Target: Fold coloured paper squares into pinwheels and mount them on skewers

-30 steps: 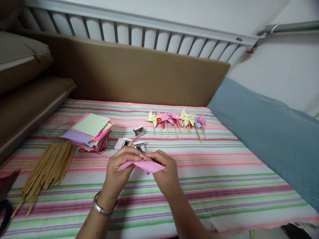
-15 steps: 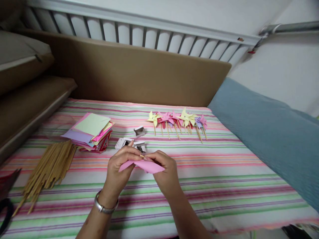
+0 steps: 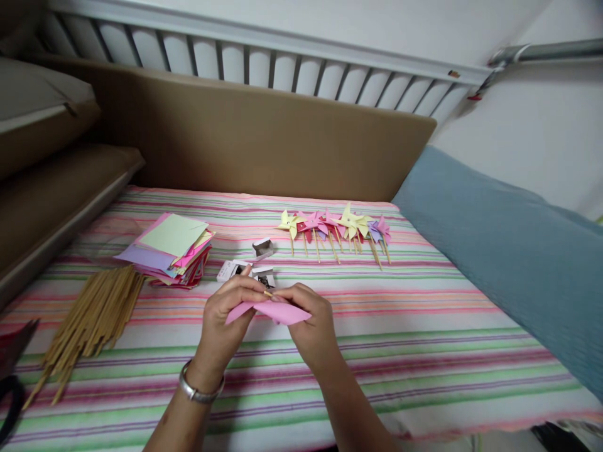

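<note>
My left hand (image 3: 227, 317) and my right hand (image 3: 308, 323) meet above the striped cloth, both pinched on a pink paper piece (image 3: 277, 311). A small yellowish pin tip (image 3: 268, 294) shows between my fingertips at the top of the paper. A silver bracelet circles my left wrist. Just beyond my hands lie small open white boxes (image 3: 247, 269).
A stack of coloured paper squares (image 3: 168, 250) lies at the left, with a bundle of wooden sticks (image 3: 89, 320) beside it. A row of finished paper pinwheels (image 3: 336, 229) lies farther back. Brown cushions stand behind, a blue cushion (image 3: 509, 251) at the right. Dark scissors handles (image 3: 12, 376) show at the left edge.
</note>
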The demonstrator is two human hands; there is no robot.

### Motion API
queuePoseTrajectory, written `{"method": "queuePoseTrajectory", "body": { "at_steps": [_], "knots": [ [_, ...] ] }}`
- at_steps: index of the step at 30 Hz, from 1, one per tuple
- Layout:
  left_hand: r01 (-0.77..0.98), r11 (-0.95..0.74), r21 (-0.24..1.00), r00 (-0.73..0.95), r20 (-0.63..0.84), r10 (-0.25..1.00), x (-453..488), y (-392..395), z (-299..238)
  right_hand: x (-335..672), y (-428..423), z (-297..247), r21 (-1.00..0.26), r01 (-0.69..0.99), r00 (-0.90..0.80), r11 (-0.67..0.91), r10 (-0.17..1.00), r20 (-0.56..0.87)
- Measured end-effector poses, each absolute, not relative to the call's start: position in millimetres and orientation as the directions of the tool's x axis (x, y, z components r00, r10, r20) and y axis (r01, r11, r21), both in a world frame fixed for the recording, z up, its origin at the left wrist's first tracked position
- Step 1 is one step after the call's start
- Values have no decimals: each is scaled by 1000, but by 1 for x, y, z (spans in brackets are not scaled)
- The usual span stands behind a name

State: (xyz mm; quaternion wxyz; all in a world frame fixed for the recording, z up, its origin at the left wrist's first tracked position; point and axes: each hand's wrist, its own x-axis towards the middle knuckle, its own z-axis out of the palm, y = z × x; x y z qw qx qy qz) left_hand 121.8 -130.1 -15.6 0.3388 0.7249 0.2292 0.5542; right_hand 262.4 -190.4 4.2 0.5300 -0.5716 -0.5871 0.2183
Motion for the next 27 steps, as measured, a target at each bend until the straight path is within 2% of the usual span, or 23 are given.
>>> {"method": "queuePoseTrajectory", "body": {
  "at_steps": [22,27],
  "knots": [
    [-51,-642,765,273,629,728,122,-130,-15,262,-190,4,-856,465,220,226,907,358],
    [-71,-613,787,307,602,737,118,-124,-14,261,-188,4,-846,466,194,260,903,384]
  ]
}}
